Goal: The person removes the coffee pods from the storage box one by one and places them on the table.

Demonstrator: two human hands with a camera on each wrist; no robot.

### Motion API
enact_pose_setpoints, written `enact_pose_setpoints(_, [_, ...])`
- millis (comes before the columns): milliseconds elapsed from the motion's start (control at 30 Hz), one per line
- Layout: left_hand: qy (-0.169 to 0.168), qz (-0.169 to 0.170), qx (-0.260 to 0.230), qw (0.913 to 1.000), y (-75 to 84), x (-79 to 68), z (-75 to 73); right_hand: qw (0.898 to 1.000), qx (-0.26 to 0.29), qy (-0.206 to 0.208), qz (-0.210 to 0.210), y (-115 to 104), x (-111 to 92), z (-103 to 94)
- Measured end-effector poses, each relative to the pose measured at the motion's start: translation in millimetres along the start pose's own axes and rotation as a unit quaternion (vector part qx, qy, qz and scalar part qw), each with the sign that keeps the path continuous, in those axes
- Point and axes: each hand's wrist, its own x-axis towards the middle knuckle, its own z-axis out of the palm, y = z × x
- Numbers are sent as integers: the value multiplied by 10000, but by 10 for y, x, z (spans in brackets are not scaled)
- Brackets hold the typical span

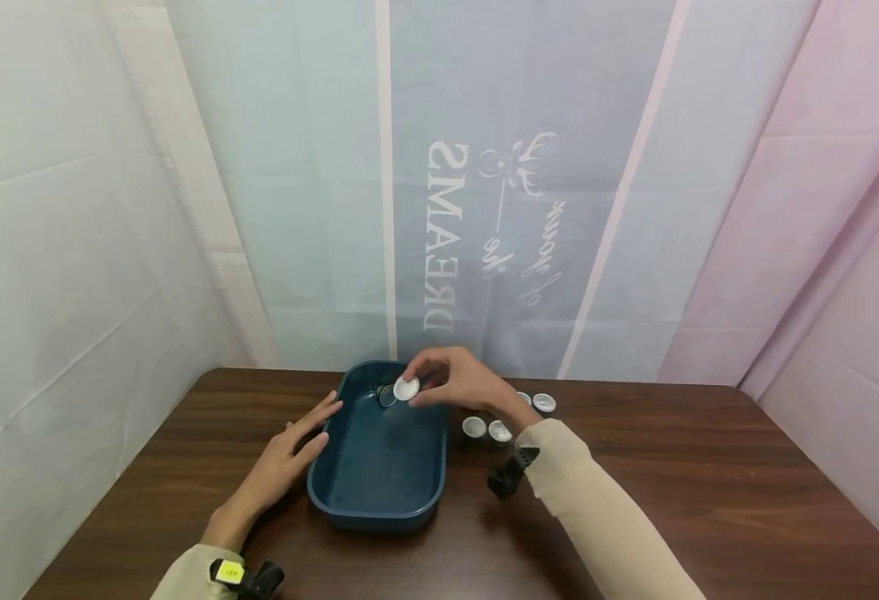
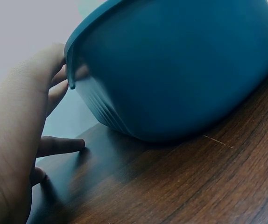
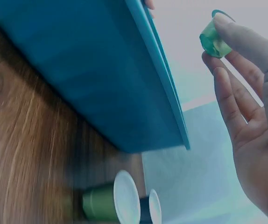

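Note:
My right hand [image 1: 465,379] pinches a small green coffee capsule [image 3: 215,39] between thumb and fingertips, over the far end of a blue plastic bin [image 1: 382,508]. The capsule's pale round lid [image 1: 406,388] faces up toward the head camera. Inside the bin, near its far wall, lies another capsule [image 1: 387,397], partly overlapped by the held one. Along the bin's left side, my left hand [image 1: 282,458] has its fingers extended, fingertips at the rim. In the left wrist view, other fingers [image 2: 61,145] of that hand reach down to the tabletop.
Several capsules with silvery lids stand right of the bin, among them a near one [image 1: 474,427] and a far one [image 1: 544,402]; my right forearm passes close by. The brown wooden table [image 1: 656,483] ends at a hanging printed cloth [image 1: 334,208].

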Motion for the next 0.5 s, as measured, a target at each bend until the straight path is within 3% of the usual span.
enact_pose_setpoints(133, [26, 10, 7, 10000, -93, 0, 25, 9992, 253, 301, 32, -6, -147, -81])
enact_pose_setpoints(333, [10, -28, 131, 9999, -412, 2, 60, 9956, 440, 760, 317, -115, -393, -187])
enact_pose_setpoints(500, [-16, -24, 118, 9999, -444, 3, 65, 9932, 192, 1063, 431, -270, -608, -263])
